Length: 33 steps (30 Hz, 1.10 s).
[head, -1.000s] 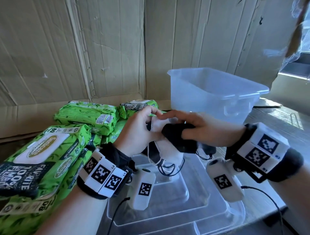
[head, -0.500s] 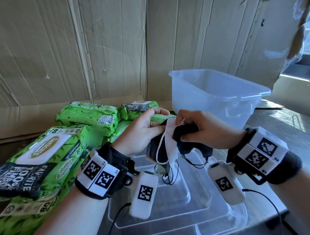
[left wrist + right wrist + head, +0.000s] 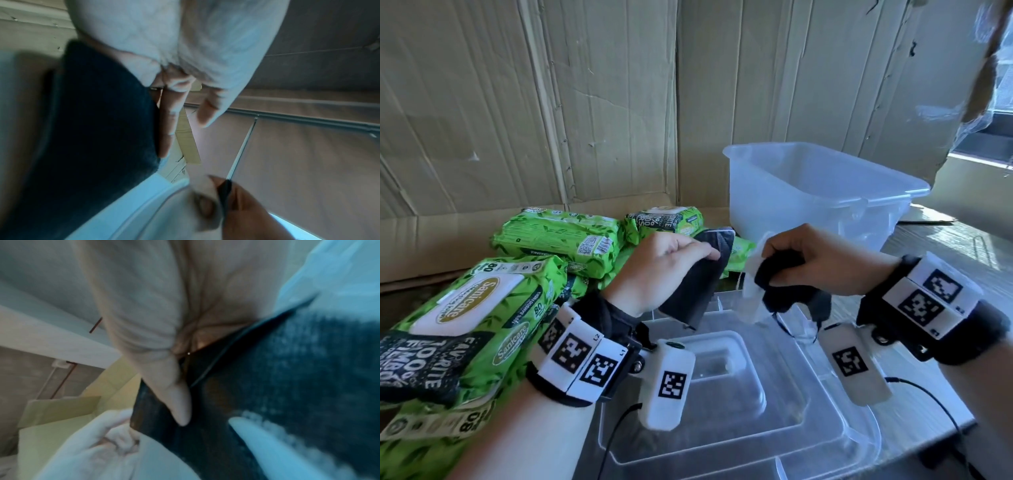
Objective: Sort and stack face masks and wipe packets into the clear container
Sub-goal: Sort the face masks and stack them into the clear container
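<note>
My left hand (image 3: 671, 267) grips a dark grey face mask (image 3: 698, 281) that hangs over the clear lid. In the left wrist view that grey mask (image 3: 92, 129) fills the left side, blurred. My right hand (image 3: 815, 263) clutches a bunch of masks, a black mask (image 3: 780, 284) and a white mask (image 3: 751, 294), with ear loops dangling. The right wrist view shows the black mask (image 3: 287, 386) against my palm. Green wipe packets (image 3: 558, 236) lie piled at the left. The clear container (image 3: 822, 192) stands open behind my right hand.
A clear plastic lid (image 3: 739, 394) lies flat on the table below both hands. Cardboard sheets (image 3: 551, 102) wall off the back. A big green packet (image 3: 465, 325) sits close at the near left. Wood table surface (image 3: 945, 250) shows at the right.
My hands have pulled apart, and the grey mask has come away from the bunch into my left hand. The right hand keeps the black and white masks.
</note>
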Each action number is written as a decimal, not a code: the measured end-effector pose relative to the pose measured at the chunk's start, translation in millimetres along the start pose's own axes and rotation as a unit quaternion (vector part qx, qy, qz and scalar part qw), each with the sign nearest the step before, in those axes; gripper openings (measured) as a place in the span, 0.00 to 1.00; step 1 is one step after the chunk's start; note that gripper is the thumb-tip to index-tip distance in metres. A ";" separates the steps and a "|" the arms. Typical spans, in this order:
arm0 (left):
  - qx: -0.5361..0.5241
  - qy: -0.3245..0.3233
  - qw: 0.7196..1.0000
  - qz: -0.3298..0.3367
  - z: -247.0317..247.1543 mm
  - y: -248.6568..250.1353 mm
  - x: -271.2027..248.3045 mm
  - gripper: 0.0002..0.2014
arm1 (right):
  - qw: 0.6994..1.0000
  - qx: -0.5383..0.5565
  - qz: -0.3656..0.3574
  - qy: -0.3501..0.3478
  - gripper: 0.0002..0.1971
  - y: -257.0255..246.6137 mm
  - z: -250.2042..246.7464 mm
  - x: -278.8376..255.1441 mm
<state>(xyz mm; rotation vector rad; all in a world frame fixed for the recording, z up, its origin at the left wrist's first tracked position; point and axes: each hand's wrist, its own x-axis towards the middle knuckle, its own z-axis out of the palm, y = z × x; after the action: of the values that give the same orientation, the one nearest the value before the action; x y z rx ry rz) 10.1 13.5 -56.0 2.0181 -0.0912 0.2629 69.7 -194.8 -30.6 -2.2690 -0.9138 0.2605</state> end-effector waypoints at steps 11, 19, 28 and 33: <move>-0.065 -0.110 0.992 -0.015 0.9 -7.7 1.8 0.56 | 0.982 0.160 -0.101 -0.019 0.16 -20.9 11.5 -1.3; -0.108 0.014 0.993 0.037 -0.1 -7.7 4.3 0.04 | 0.995 0.082 -0.034 0.039 0.08 -4.9 18.8 -1.6; 0.070 0.104 0.986 0.110 -0.3 -13.0 5.6 0.09 | 0.966 0.021 0.016 0.256 0.17 -14.7 -4.6 -3.4; -0.016 0.005 0.994 0.109 1.0 -3.3 -0.2 0.23 | 0.992 0.115 -0.037 0.041 0.14 -35.4 14.7 -4.0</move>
<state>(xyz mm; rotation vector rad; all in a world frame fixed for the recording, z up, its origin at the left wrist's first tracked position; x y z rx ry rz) 10.6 14.0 -59.4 1.9751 -0.3096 0.4074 41.7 -171.2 -18.9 -2.0155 -0.8762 0.2252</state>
